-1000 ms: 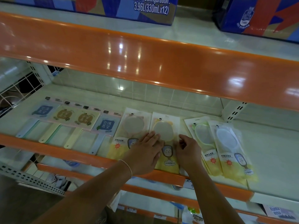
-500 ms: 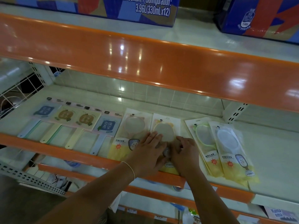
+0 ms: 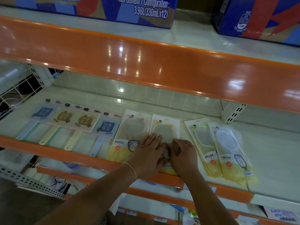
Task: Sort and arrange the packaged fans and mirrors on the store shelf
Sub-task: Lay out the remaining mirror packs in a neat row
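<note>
Several packaged fans (image 3: 84, 120) lie in a row on the left of the pale shelf (image 3: 267, 153), handles toward me. Right of them lie packaged hand mirrors: a pink one (image 3: 133, 127), a yellow one (image 3: 164, 130), then a green one (image 3: 203, 135) and a white one (image 3: 227, 140) overlapping. My left hand (image 3: 149, 153) rests flat with straight fingers on the lower part of the yellow mirror pack. My right hand (image 3: 183, 155) lies beside it on the same pack, fingers bent down onto it and touching the left hand.
An orange shelf lip (image 3: 146, 67) overhangs above, with blue drink cartons (image 3: 146, 10) on top. A white wire grid (image 3: 19, 88) closes the left side. Lower shelves hold more goods (image 3: 279, 213). Bare shelf lies right of the white mirror.
My right hand slid left from the pack's right edge onto its lower middle, meeting my left hand. The left hand shifted slightly right and down. The packs stayed put.
</note>
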The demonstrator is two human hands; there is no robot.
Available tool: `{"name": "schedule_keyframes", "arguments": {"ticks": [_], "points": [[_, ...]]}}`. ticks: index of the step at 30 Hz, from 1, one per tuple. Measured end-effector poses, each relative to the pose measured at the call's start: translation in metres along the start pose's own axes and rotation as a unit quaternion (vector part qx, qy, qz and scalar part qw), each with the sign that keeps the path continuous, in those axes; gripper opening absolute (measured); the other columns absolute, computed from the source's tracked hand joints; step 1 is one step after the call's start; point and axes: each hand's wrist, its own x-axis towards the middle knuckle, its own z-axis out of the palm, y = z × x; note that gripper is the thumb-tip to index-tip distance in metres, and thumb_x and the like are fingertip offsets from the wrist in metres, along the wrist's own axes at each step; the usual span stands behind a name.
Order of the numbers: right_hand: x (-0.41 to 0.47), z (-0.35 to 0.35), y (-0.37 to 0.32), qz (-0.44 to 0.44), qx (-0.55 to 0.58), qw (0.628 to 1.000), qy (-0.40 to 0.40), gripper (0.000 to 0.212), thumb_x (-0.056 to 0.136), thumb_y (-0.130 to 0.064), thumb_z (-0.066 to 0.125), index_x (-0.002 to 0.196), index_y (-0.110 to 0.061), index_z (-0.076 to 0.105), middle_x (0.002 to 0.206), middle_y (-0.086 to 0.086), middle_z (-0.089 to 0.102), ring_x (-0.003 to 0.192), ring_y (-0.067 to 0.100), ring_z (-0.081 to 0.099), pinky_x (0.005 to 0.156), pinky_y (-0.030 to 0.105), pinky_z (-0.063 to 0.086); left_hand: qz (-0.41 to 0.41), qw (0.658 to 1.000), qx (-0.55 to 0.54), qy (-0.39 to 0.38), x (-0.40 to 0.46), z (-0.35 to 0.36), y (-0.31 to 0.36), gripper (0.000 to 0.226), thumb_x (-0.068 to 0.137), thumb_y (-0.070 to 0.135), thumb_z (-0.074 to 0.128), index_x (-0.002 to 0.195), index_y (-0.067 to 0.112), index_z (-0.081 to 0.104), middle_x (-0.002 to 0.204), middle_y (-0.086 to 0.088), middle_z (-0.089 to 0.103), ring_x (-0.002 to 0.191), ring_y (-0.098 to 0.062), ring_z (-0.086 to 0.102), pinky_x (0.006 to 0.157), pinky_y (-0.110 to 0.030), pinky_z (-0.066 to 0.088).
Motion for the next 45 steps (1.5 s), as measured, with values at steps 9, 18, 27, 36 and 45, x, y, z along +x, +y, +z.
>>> {"name": "schedule_keyframes", "arguments": {"ticks": [9,18,27,36,45], "points": [[0.015,-0.037,0.020,0.017,0.003,0.995,0.101,0.033,0.085,-0.024,0.068,0.113,-0.007,0.068,0.113,0.011,0.066,0.102,0.030,0.062,0.091,0.042,0.050,0.000,1.000,-0.017,0.013,0.009,-0.013,0.006,0.057,0.100,0.047,0.027,0.148,0.018,0.029,0.157,-0.012,0.020,0.148,-0.029,0.007,0.121,-0.040,0.001],[0.026,-0.090,0.071,0.226,-0.147,0.959,0.089,0.054,0.085,-0.048,0.058,0.133,-0.024,0.052,0.139,0.010,0.047,0.127,0.037,0.037,0.106,0.049,0.029,0.041,0.998,-0.049,0.003,0.056,-0.027,0.053,0.053,0.103,0.038,0.028,0.148,0.011,0.030,0.156,-0.016,0.023,0.146,-0.031,0.013,0.121,-0.041,0.005],[0.025,-0.120,0.091,0.289,-0.156,0.944,0.035,0.101,0.062,-0.079,0.063,0.139,-0.023,0.031,0.129,0.014,0.051,0.117,0.039,0.048,0.099,0.050,0.037,0.053,0.979,-0.193,-0.044,0.091,-0.036,0.102,0.045,0.103,0.035,0.034,0.136,0.007,0.044,0.138,-0.013,0.046,0.128,-0.027,0.041,0.107,-0.039,0.035],[0.017,-0.146,0.087,0.276,-0.098,0.955,0.046,0.107,0.047,-0.069,0.080,0.133,-0.023,0.035,0.115,0.012,0.061,0.106,0.036,0.058,0.087,0.044,0.048,0.043,0.971,-0.226,-0.058,0.088,-0.031,0.117,0.051,0.102,0.038,0.036,0.144,0.010,0.037,0.146,-0.010,0.041,0.134,-0.025,0.038,0.109,-0.036,0.034],[0.008,-0.145,0.081,0.344,0.380,0.858,0.040,0.063,0.082,-0.014,0.074,0.138,-0.007,0.045,0.072,0.015,0.065,0.048,0.019,0.058,0.044,0.029,0.047,-0.001,0.950,-0.308,-0.046,0.079,-0.043,0.118,0.048,0.101,0.031,0.041,0.145,0.014,0.033,0.137,-0.012,0.047,0.126,-0.025,0.044,0.099,-0.032,0.038]]}}
